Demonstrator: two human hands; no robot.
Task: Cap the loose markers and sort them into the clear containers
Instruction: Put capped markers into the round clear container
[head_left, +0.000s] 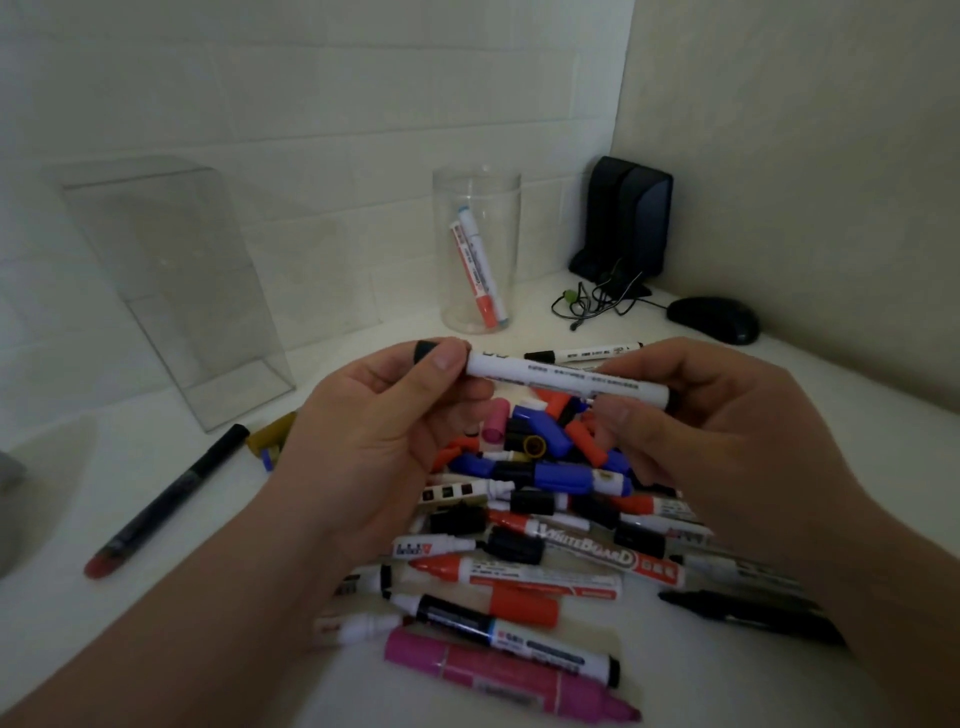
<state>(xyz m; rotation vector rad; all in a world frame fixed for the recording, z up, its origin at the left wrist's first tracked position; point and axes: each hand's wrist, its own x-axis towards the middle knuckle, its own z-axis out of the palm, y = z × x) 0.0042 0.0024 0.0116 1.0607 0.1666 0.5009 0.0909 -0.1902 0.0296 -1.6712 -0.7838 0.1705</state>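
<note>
Head view: white desk (234, 561) set in a corner, white tiled wall (311, 104) behind, plain beige wall (805, 156) on the right, dim light. Left hand (384, 426) pinches the black cap (426, 351) end of a white marker (566, 379). Right hand (727, 441) has fingers curled round the other end. Marker is held level above the pile of markers and caps (545, 493); cap joint is hidden by the thumb. Pile lies mid-desk, with a pink marker (509, 675) nearest the camera. Black pen (171, 493) lies apart at left. Clear box (171, 280) stands back left. Clear round jar (498, 208) at back centre holds two capped markers (475, 265) leaning. Black speakers (628, 218) stand in the corner, tangled cable (597, 299) in front of them, black mouse (714, 318) to the right.
</note>
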